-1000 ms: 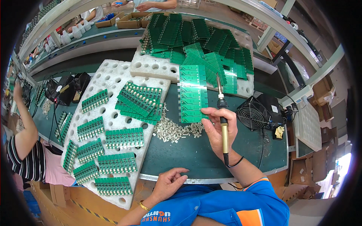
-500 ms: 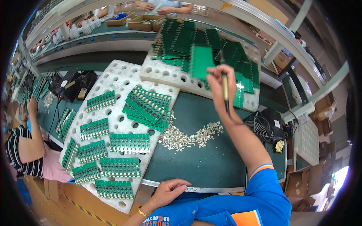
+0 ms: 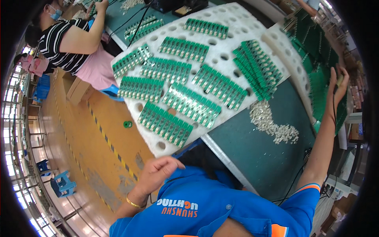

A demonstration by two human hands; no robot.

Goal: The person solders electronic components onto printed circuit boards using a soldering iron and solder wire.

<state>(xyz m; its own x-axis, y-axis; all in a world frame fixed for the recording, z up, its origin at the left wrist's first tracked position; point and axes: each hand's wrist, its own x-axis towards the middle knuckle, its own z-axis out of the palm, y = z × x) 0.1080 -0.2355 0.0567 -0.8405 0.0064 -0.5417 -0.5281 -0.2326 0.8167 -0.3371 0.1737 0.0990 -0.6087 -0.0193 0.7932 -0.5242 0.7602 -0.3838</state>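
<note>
My right hand (image 3: 338,85) is at the far right, over a pile of green circuit boards (image 3: 316,43). Its fingers are closed round a soldering iron (image 3: 339,81) whose cable runs down along my forearm. A bright green board (image 3: 318,89) lies beside these fingers; whether they grip it, I cannot tell. My left hand (image 3: 160,172) hangs loosely curled in front of my chest, with nothing visible in it. Just beyond it, rows of populated circuit boards (image 3: 191,104) lie on a white foam slab (image 3: 221,130) with round holes. A fanned stack of boards (image 3: 258,69) rests at the slab's right side.
Small pale components (image 3: 272,124) form a loose heap on the dark green table (image 3: 252,158), whose metal edge (image 3: 225,160) faces me. A second foam slab (image 3: 290,49) carries the board pile. At upper left a co-worker (image 3: 75,43) sits at the bench. A blue stool (image 3: 62,183) stands on the floor.
The view has swung left, showing more floor and the co-worker. My right hand, earlier raised with a green board and the iron, is now beside the pile. My left hand's fingers have curled.
</note>
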